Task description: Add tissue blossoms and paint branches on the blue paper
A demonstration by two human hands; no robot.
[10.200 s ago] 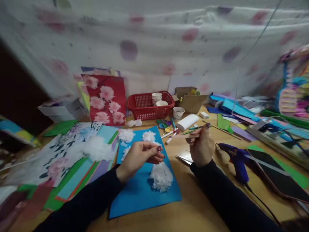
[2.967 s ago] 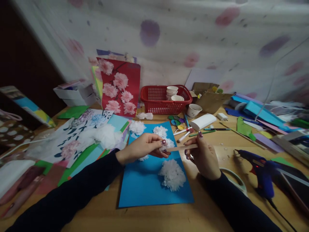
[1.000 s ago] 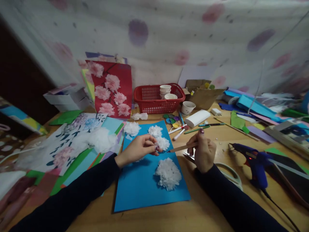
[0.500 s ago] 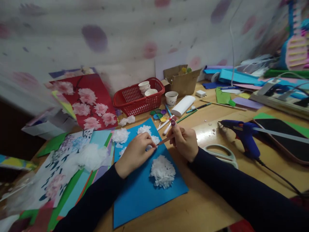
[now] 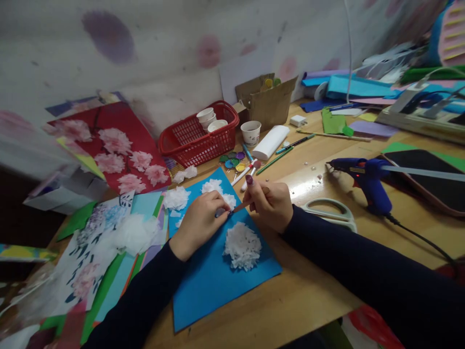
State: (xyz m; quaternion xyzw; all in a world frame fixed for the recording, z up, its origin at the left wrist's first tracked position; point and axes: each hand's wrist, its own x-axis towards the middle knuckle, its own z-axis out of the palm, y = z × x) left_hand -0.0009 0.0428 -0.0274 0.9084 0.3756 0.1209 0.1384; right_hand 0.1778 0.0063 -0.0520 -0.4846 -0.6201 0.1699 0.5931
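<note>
Doing fine tip work, prob: R hand (image 5: 269,203) is gripping a wooden stick (image 5: 240,206) over the blue card (image 5: 207,286), L hand (image 5: 201,213) is resting curled by its tip, can't tell if grasping sth; next's needing steady aim imo.

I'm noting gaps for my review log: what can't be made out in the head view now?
In the head view:
Anything pinched by the left hand: hidden by the hand itself.
White flower just beyond it: partly covered by that hand.
Scissors: blades hidden behind the right sleeve.
Blue-and-pink object: cut off by the top and right edges.
Cup: markings too small to read.
</note>
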